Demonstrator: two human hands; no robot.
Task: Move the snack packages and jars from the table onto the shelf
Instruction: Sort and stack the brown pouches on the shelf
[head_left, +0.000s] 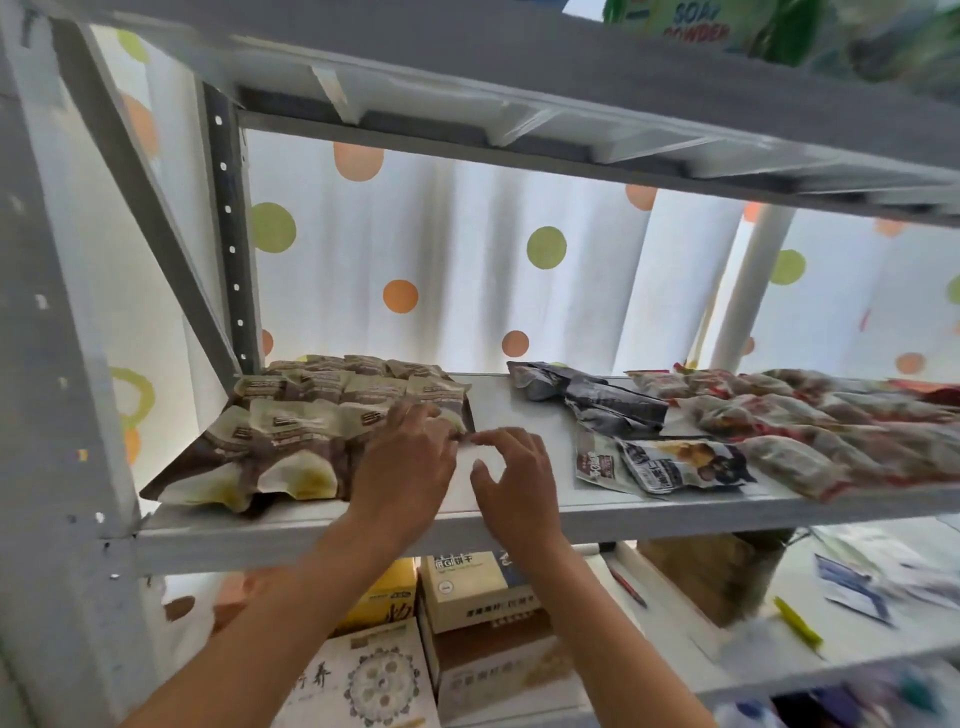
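A storeroom or small shop's stock corner: a grey metal rack (363, 540) holds rows of snack packets (291, 431) left of the fingers (415, 421), boxed goods (467, 587) below them, soap powder (691, 21) above, a dotted curtain (441, 249) behind.

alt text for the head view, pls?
Two hands reach onto a grey shelf: the left hand rests on brown snack packs, the right hand hovers open beside them. Dark packets and red packets lie to the right.
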